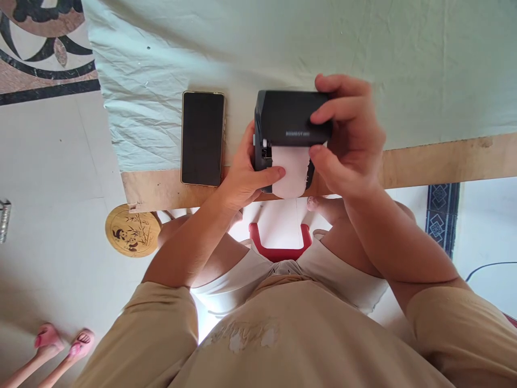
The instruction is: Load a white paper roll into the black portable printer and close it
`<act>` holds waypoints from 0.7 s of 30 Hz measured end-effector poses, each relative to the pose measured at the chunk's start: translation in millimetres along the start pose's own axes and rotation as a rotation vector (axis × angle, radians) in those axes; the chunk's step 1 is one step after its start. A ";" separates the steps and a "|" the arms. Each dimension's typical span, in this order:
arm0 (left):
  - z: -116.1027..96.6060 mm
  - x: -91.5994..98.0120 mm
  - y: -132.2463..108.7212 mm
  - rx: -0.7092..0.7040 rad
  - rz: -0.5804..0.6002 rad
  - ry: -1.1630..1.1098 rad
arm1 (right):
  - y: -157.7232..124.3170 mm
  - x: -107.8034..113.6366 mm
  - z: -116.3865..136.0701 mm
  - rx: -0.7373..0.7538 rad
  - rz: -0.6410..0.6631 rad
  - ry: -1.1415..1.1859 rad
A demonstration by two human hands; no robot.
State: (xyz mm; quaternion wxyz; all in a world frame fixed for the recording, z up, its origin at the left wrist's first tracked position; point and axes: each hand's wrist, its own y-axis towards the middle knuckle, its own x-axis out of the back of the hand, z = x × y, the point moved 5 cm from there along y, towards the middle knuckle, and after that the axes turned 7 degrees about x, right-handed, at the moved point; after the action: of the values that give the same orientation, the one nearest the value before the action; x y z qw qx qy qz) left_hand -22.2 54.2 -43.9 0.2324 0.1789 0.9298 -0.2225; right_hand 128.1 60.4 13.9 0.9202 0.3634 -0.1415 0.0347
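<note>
A black label printer (291,110) with pale lettering on its lid is held up at the table's near edge. White label paper (288,175) hangs out below the lid, and inner parts show beside it. My left hand (256,175) grips the printer's left side, its thumb pressing on the paper and its other fingers hidden underneath. On the right side, my right hand (351,132) has its thumb by the lid's lower corner and a finger on top; another finger is raised. A smartphone (203,138) with a dark screen lies left of the printer.
A pale green cloth (404,70) covers the table, with its wooden edge (448,155) bare along the front. A round wooden stool (133,230) with a panda picture stands below at left. Another person's feet in pink slippers (81,343) are at lower left.
</note>
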 end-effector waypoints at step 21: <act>-5.6 -9.1 -5.3 -0.064 -0.097 -0.226 | -21.7 -31.5 -10.0 -0.458 0.068 0.489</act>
State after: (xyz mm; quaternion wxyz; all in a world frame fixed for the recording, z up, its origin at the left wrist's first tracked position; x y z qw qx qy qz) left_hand -19.0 50.5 -33.0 0.3305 0.1001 0.9118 -0.2224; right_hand 103.9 52.5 -16.4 0.9829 0.1233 0.0675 0.1190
